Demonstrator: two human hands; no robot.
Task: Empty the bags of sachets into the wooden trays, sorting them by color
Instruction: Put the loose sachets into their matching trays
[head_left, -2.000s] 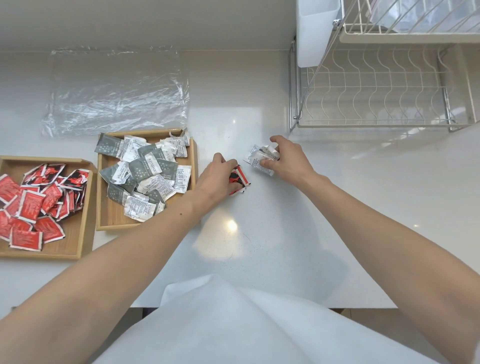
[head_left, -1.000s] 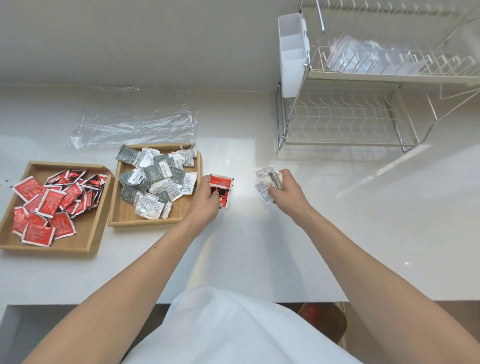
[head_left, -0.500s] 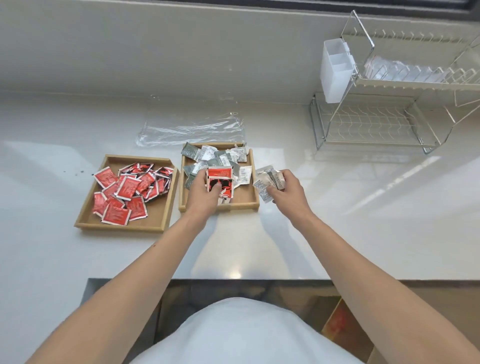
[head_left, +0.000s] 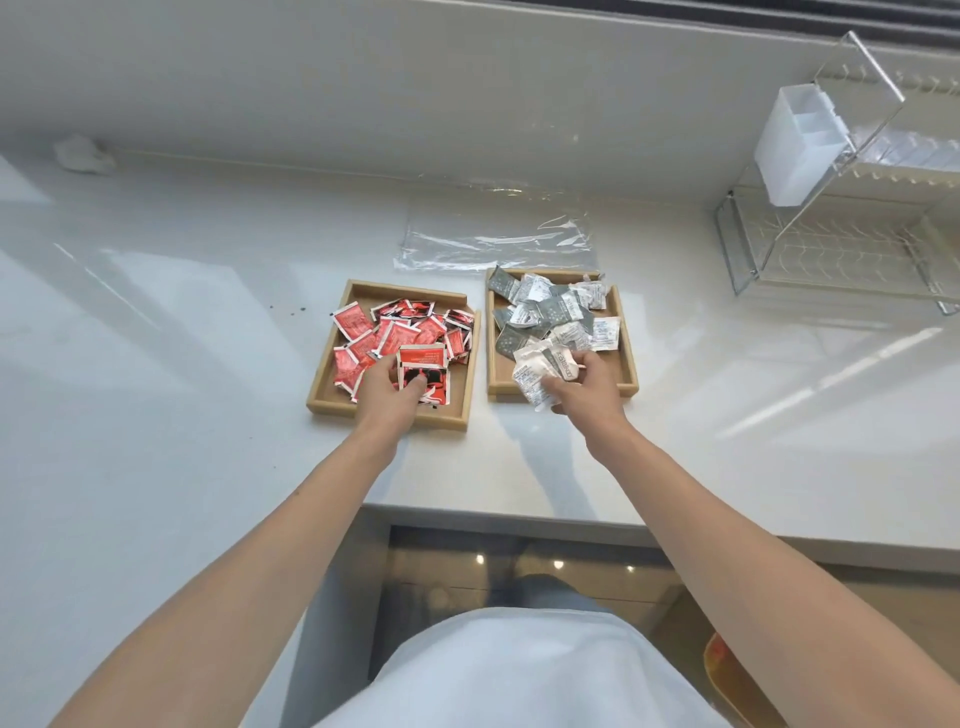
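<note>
Reaching — left hand (head_left: 387, 387) grip clamps red sachets (head_left: 423, 374) | right hand (head_left: 584, 387) grip clamps white sachets (head_left: 543, 371)

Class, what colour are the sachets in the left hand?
Red and black sachets, left hand, head view.

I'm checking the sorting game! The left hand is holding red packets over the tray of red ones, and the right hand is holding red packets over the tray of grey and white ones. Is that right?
Not quite. The right hand holds white and grey sachets, not red ones, over the grey-and-white tray. The head view shows this. The left hand does hold red sachets over the red tray.
</note>
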